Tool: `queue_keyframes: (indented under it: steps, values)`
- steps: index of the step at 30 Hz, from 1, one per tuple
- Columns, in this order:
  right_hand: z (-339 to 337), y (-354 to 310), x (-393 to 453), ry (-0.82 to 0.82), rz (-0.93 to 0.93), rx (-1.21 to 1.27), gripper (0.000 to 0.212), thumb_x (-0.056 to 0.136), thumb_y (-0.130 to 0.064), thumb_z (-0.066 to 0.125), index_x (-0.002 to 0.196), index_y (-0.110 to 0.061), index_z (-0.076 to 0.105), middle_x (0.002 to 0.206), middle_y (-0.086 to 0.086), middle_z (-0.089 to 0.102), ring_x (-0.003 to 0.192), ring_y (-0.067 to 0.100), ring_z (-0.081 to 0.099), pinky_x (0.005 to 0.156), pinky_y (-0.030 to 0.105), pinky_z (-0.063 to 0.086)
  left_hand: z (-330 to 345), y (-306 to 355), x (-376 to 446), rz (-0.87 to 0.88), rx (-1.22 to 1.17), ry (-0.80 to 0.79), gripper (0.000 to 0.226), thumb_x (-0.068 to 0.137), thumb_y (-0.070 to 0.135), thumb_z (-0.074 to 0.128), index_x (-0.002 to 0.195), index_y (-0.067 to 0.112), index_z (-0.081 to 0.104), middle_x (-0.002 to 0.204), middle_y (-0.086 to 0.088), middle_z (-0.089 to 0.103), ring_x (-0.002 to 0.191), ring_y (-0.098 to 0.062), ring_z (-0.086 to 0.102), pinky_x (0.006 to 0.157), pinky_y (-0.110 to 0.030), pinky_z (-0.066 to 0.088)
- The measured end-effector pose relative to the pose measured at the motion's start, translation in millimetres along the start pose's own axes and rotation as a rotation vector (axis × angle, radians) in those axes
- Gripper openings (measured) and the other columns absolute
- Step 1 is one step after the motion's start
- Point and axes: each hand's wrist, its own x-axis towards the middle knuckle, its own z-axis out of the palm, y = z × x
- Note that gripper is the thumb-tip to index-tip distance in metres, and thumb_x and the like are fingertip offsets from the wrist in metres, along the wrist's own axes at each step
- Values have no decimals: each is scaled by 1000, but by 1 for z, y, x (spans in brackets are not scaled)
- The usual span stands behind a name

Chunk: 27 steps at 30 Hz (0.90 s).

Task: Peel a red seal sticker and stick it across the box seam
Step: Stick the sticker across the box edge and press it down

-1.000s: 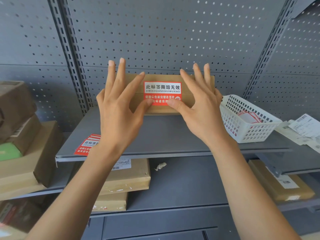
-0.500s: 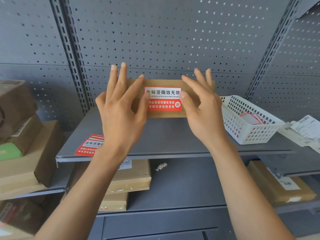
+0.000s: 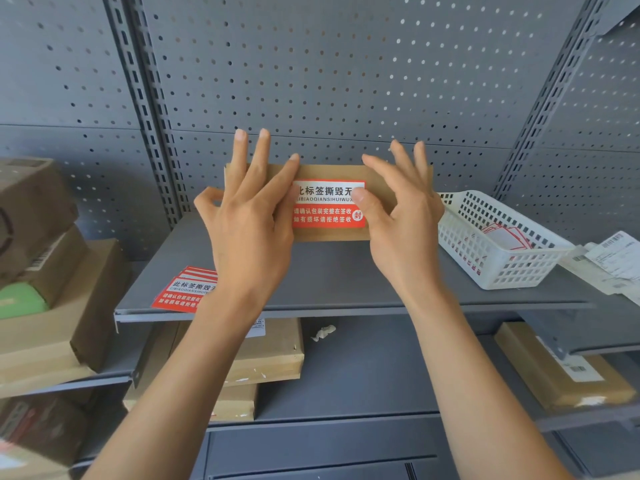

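A flat brown cardboard box [image 3: 329, 172] stands at the back of the grey shelf [image 3: 346, 278], against the pegboard. The red and white seal sticker [image 3: 329, 216] lies flat on its front face, across the seam. My left hand [image 3: 249, 220] rests on the box's left half with fingers spread, its index fingertip at the sticker's upper left corner. My right hand [image 3: 405, 223] covers the right half, its thumb pressing the sticker's upper right white band. Neither hand grips anything.
A stack of red seal stickers [image 3: 180, 291] lies at the shelf's front left edge. A white plastic basket [image 3: 502, 265] with backing papers stands to the right, with loose labels [image 3: 613, 258] beyond it. Cardboard parcels [image 3: 52, 306] fill the left and lower shelves.
My thumbs have slid from the sticker's lower middle out and up to its top edge. The box and sticker have stayed in place.
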Motion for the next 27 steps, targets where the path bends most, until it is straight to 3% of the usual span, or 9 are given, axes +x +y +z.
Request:
queue_keyframes:
  steps: [3, 5, 9, 11, 15, 21, 27]
  values:
    - [-2, 3, 0, 5, -2, 35, 36, 98, -14, 60, 133, -25, 66, 162, 4, 41, 159, 19, 13, 121, 63, 19, 0, -1, 0, -14, -13, 16, 34, 108, 19, 46, 135, 27, 64, 162, -2, 39, 156, -21, 22, 98, -41, 20]
    - [-1, 1, -2, 36, 1, 48, 35, 99, -15, 55, 130, -24, 67, 160, 3, 43, 158, 18, 16, 120, 62, 22, -1, 0, 0, -39, -40, 29, 35, 107, 17, 43, 133, 25, 65, 161, -3, 40, 156, -19, 23, 99, -39, 20]
    - [8, -11, -4, 121, 36, -4, 39, 93, -45, 61, 125, -25, 69, 156, 0, 49, 153, 15, 27, 121, 53, 20, -2, 3, 1, -129, -96, 49, 35, 104, 34, 52, 134, 23, 64, 162, -4, 39, 156, -13, 23, 103, -40, 23]
    - [16, -16, -6, 148, 33, -122, 47, 88, -59, 61, 121, -27, 69, 153, -3, 51, 150, 16, 30, 113, 48, 19, -1, 5, 3, -160, -78, 52, 42, 99, 45, 58, 134, 23, 65, 162, -4, 39, 156, -12, 22, 105, -44, 26]
    - [30, -17, -6, 166, 26, -263, 53, 83, -71, 60, 116, -29, 69, 144, -6, 55, 145, 19, 34, 110, 50, 21, 2, 13, 7, -232, -29, 66, 45, 93, 52, 62, 128, 25, 68, 161, -3, 40, 156, -13, 21, 98, -39, 23]
    - [25, -7, -3, 134, 10, -228, 42, 90, -60, 61, 119, -31, 71, 142, -3, 55, 141, 21, 36, 107, 53, 28, 7, 8, 2, -183, -31, 106, 26, 103, 31, 57, 122, 24, 72, 159, -4, 45, 155, -17, 25, 94, -33, 17]
    - [19, -2, -2, 113, -13, -209, 32, 99, -41, 56, 124, -29, 72, 146, -1, 54, 140, 22, 37, 106, 46, 24, 8, 2, 1, -146, -25, 90, 29, 105, 18, 52, 126, 24, 71, 159, -5, 43, 155, -21, 26, 90, -28, 14]
